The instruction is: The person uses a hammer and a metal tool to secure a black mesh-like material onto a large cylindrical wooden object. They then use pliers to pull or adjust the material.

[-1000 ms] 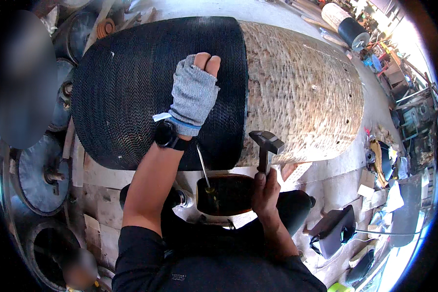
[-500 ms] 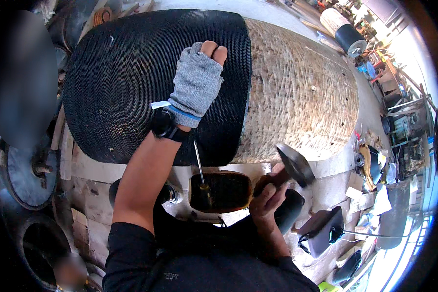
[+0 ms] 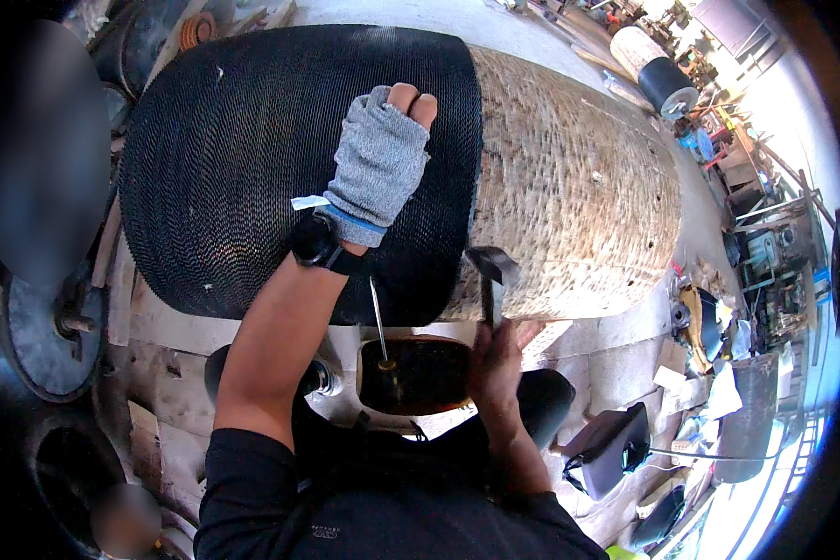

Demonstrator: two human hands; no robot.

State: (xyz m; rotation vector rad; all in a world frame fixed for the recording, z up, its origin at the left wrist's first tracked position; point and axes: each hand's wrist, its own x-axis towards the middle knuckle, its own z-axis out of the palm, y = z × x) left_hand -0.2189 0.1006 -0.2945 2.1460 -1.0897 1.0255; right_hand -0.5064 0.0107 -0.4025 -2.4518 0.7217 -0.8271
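A large cylinder lies across the view, its left part wrapped in black ribbed material [image 3: 252, 149] and its right part bare, pitted wood [image 3: 579, 177]. My left hand [image 3: 383, 149], in a grey fingerless-style glove, is closed in a fist over the black part, close to its right edge. Whatever its fingers hold is hidden. My right hand [image 3: 497, 364] grips a hammer [image 3: 493, 271] by its handle, head up, near the lower end of the seam. Between my knees sits an open container [image 3: 429, 403] with a dark inside. A thin-shafted tool like a screwdriver [image 3: 380, 322] leans up out of it.
To the left stand round dark wheels or discs [image 3: 51, 327]. A dark grey bag [image 3: 611, 443] lies on the floor at lower right, near a dark cylinder [image 3: 749, 420] and scattered scraps. Far right, a smaller part-black roller [image 3: 667, 84] lies near piled clutter.
My right hand has swung the hammer leftward, bringing its head from right of the container to the seam's lower end. My left hand has stayed nearly in place.
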